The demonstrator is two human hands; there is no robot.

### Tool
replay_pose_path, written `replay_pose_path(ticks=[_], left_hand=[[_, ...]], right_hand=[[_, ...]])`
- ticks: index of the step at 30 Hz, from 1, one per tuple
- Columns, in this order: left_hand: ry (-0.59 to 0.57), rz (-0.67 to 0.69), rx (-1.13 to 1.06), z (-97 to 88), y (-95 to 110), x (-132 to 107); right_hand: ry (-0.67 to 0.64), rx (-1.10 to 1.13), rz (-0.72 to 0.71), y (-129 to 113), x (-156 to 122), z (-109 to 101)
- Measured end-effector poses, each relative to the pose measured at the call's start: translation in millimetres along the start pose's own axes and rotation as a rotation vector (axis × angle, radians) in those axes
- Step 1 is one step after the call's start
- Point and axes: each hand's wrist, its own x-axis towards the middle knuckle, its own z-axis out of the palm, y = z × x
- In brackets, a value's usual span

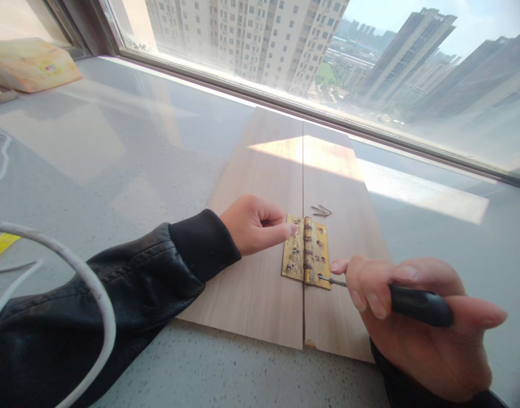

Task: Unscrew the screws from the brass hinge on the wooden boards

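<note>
Right hand [417, 323] wraps the black handle of a screwdriver [419, 306], its tip at the lower right corner of the brass hinge [306, 252] straddling the seam between two wooden boards [255, 294]. Left hand [253, 224], curled with only the forefinger out, pins the left leaf; that pressure and a steady, well-seated tip should stop the hinge creeping.

i have open grey counter [127, 153] left of the boards [251, 294], but the white cable [98, 294] loops across the near left. my left hand [255, 224] blocks the hinge [307, 252] from the left, my right hand [430, 345] with the screwdriver [417, 306] from the near right. loose screws [321, 211] lie just behind it. beyond them, bare board up to the window frame [285, 107], which closes the far side.
</note>
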Motion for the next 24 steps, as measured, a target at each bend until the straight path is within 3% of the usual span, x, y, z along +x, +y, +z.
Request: replay_pose_path(ticks=[4,10,15,20,24], left_hand=[[0.018,0.003,-0.008,1.1,-0.2,-0.1],[0.008,-0.004,-0.008,0.4,0.6,-0.1],[-0.018,-0.008,-0.004,-1.5,2.2,0.1],[-0.014,0.000,0.007,-1.7,1.2,0.3],[-0.011,0.002,0.013,-1.6,1.2,0.1]], right_hand=[[-0.053,-0.013,0.063,-1.8,-1.4,3.1],[-0.006,-0.017,0.084,-6.6,0.4,0.8],[0.074,-0.049,0.001,-3.8,1.1,-1.9],[-0.020,-0.096,-0.027,-1.2,2.6,-2.2],[-0.008,-0.122,0.021,-8.6,4.0,0.1]])
